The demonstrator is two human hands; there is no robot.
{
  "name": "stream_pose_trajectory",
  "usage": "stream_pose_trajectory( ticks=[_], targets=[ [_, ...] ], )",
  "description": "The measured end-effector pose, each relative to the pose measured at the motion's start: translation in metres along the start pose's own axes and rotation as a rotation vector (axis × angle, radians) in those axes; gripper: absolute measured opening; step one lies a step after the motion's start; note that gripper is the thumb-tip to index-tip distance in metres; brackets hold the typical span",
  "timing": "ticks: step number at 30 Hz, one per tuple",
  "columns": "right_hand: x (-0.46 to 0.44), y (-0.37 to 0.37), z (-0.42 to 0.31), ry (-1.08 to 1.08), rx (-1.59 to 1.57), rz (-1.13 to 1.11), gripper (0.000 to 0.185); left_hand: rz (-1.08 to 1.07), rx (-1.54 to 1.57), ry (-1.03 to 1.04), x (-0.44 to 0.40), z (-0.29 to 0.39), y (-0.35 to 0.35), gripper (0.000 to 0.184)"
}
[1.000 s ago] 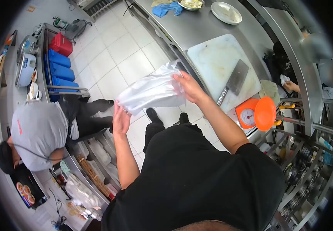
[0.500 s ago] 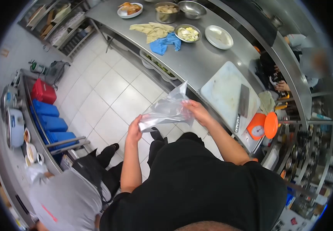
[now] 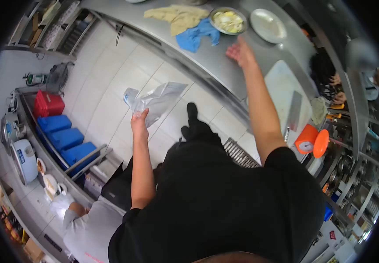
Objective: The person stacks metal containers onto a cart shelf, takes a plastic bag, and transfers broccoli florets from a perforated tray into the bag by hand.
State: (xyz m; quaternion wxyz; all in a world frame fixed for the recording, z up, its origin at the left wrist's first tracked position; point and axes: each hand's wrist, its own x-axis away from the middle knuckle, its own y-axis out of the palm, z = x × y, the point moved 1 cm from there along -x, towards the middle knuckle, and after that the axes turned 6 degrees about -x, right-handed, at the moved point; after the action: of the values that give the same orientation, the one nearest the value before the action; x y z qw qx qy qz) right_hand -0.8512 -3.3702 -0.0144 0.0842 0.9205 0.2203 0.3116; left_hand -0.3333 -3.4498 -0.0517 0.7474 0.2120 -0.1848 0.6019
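A clear plastic bag (image 3: 161, 103) hangs from my left hand (image 3: 140, 122), whose fingers are closed on its edge over the tiled floor. My right hand (image 3: 241, 53) is stretched over the steel table (image 3: 224, 72), fingers apart and nothing in it. Just beyond it stands a metal bowl (image 3: 228, 21) of pale and yellow food. To the left of that hand lies a blue cloth (image 3: 197, 36), touching a beige cloth (image 3: 178, 17). An oval white dish (image 3: 268, 25) is to the right of the bowl.
A white cutting board (image 3: 281, 83) holds a cleaver (image 3: 294, 111), partly behind my right arm. An orange scale (image 3: 306, 139) stands nearby. At lower left a person in grey (image 3: 94, 232) bends by the counter, near blue bins (image 3: 66, 139). Another person's hands (image 3: 339, 97) show at right.
My right hand has let go of the bag and moved up over the table. My left hand still holds the bag, farther left. The view has shifted.
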Motion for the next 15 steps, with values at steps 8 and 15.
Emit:
stream_pose_trajectory(
  ticks=[8, 15],
  targets=[
    [0.113, 0.068, 0.081, 0.401, 0.473, -0.656, 0.05, 0.229, -0.134, -0.009, -0.019, -0.004, -0.057, 0.046],
    [-0.023, 0.079, 0.303, 0.605, -0.091, -0.032, 0.106, 0.124, -0.205, -0.333, -0.105, -0.077, -0.074, 0.047]
  ],
)
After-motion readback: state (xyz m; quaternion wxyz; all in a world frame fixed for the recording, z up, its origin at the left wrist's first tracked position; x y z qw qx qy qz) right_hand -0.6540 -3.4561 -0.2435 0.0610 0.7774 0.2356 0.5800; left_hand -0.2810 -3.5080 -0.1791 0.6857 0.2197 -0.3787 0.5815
